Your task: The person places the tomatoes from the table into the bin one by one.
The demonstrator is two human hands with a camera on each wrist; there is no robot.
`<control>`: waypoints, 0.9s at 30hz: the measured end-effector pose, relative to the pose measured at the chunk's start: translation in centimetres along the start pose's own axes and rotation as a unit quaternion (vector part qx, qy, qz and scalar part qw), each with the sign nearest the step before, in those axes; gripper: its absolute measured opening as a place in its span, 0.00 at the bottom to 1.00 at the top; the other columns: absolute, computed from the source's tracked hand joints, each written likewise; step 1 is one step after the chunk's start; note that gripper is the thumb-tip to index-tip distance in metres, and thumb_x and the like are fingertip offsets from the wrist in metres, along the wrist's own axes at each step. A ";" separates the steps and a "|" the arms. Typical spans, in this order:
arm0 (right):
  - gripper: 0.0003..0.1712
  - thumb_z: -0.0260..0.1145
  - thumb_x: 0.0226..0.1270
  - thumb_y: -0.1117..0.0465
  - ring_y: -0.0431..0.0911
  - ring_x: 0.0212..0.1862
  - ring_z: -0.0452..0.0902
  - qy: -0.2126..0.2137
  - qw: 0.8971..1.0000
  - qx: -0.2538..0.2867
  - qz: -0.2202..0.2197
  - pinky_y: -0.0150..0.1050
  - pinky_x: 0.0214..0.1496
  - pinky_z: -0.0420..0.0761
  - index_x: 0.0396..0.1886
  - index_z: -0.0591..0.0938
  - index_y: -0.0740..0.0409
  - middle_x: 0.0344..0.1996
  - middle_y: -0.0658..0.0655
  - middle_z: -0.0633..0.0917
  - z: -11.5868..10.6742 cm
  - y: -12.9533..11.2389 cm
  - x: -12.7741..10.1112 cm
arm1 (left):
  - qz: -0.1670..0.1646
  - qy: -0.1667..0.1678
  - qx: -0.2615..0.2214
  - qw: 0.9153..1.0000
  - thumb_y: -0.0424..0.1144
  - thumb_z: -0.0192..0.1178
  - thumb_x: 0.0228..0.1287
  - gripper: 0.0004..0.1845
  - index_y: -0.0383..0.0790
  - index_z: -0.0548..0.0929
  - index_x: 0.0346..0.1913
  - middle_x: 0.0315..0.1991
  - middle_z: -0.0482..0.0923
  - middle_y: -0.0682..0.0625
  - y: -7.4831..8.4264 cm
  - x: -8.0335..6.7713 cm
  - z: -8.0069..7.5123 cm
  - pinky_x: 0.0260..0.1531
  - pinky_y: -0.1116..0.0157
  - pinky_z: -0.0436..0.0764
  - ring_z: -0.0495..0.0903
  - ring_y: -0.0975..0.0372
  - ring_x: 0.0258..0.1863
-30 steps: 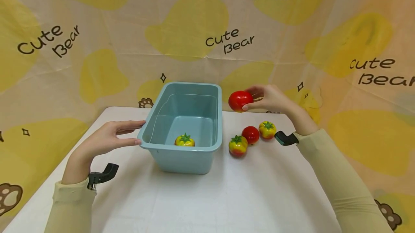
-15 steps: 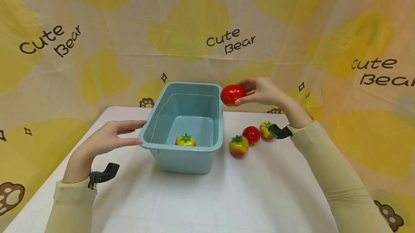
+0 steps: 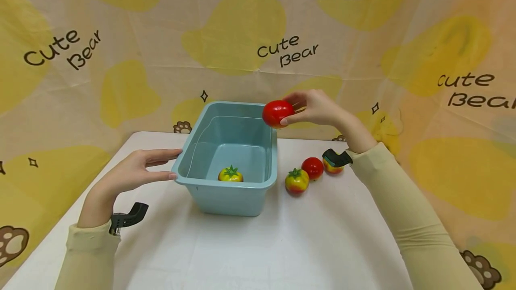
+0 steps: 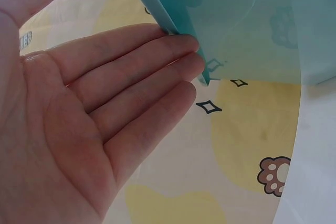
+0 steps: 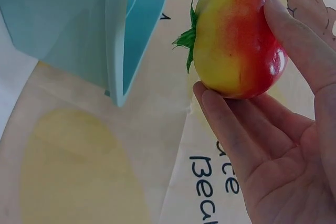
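Note:
In the head view my right hand (image 3: 316,108) holds a tomato (image 3: 277,114) between thumb and fingers, above the right rim of a light blue plastic bin (image 3: 234,200). The right wrist view shows this tomato (image 5: 236,40) as yellow turning red, its green leafy top pointing toward the bin. My left hand (image 3: 131,173) touches the bin's left rim with straight fingertips. Seen from the left wrist, those fingers (image 4: 142,77) lie extended against the rim's outer side. Inside the bin, near its front wall, sits a yellow tomato (image 3: 230,175) with a green top.
Right of the bin on the white table (image 3: 225,254) lie a yellow-red tomato (image 3: 297,182), a red tomato (image 3: 312,168), and another yellow one (image 3: 333,166) partly hidden by the black right wrist camera (image 3: 337,157). A patterned cloth (image 3: 225,34) hangs behind the table.
My right hand has carried the tomato left and slightly up, from right of the bin to over its right rim. The left hand and the bin have stayed put.

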State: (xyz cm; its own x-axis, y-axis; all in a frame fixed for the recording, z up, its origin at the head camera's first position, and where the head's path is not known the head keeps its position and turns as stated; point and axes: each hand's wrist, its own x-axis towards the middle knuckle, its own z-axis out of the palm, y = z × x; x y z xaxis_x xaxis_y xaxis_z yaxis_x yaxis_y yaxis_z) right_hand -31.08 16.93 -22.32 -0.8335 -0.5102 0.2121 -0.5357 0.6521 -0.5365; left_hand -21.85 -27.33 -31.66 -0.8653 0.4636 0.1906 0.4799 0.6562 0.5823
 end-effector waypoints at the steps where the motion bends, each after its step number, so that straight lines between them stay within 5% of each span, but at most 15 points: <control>1: 0.33 0.76 0.49 0.47 0.46 0.48 0.82 0.000 1.000 0.000 -0.001 0.43 0.49 0.84 0.55 0.78 0.54 0.49 0.52 0.84 0.1 -0.1 0.2 | -0.001 0.000 0.000 1.000 0.50 0.68 0.56 0.32 0.50 0.73 0.65 0.61 0.75 0.53 0.0 0.0 0.0 0.55 0.83 0.71 0.74 0.71 0.58; 11: 0.33 0.76 0.50 0.47 0.46 0.49 0.81 -0.008 1.000 -0.002 -0.004 0.42 0.50 0.84 0.55 0.78 0.54 0.49 0.53 0.84 0.6 -1.0 1.7 | -0.019 -0.005 0.001 1.000 0.52 0.67 0.56 0.33 0.49 0.73 0.65 0.61 0.75 0.53 0.2 0.0 -0.1 0.54 0.82 0.71 0.75 0.56 0.59; 27: 0.32 0.74 0.53 0.49 0.46 0.50 0.81 -0.028 0.999 0.018 -0.013 0.42 0.51 0.84 0.57 0.78 0.54 0.52 0.54 0.83 1.5 -1.9 3.6 | -0.016 -0.001 0.005 1.000 0.52 0.67 0.56 0.33 0.50 0.73 0.65 0.61 0.75 0.53 0.1 -0.1 0.0 0.54 0.82 0.71 0.76 0.59 0.59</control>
State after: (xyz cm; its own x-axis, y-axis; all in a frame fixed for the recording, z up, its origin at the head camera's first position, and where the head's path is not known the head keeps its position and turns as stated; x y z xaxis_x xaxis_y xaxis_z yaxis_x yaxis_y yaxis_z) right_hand -32.85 12.95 -21.76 -0.8097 -0.5584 0.1804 -0.5511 0.6177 -0.5610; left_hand -21.76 -27.28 -31.66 -0.8803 0.4429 0.1701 0.4529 0.6773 0.5798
